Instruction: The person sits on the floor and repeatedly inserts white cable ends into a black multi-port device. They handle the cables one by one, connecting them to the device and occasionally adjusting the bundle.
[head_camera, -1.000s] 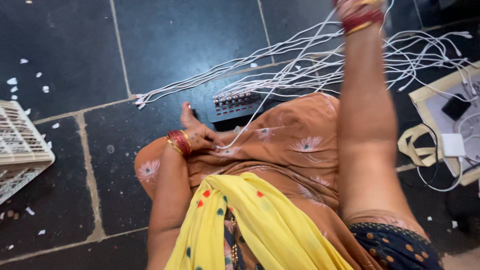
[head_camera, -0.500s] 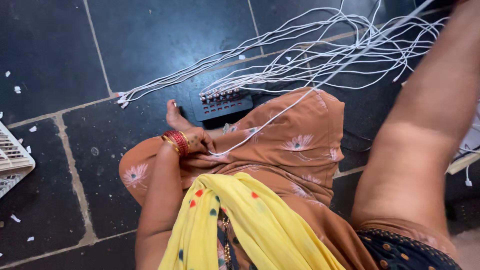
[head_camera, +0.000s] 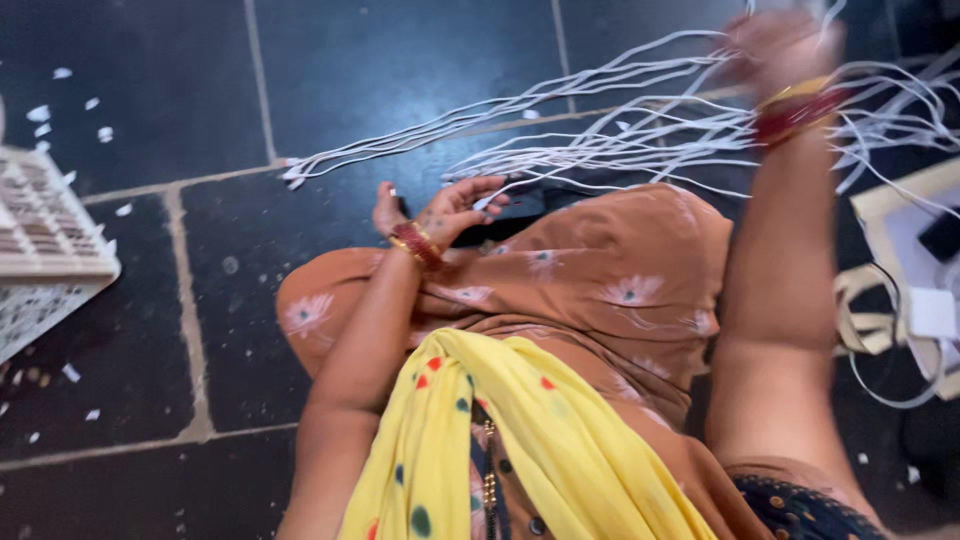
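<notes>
left hand (head_camera: 455, 208) pinching white cable (head_camera: 560, 165), right hand (head_camera: 780, 50) raised among cables

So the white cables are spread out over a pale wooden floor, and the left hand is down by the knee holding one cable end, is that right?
Not quite: the floor is dark stone tile with pale grout lines, not pale wood, as the head view shows. The rest holds: the white cables fan out across it, and the left hand is by the knee with one cable end at its fingers.
</notes>
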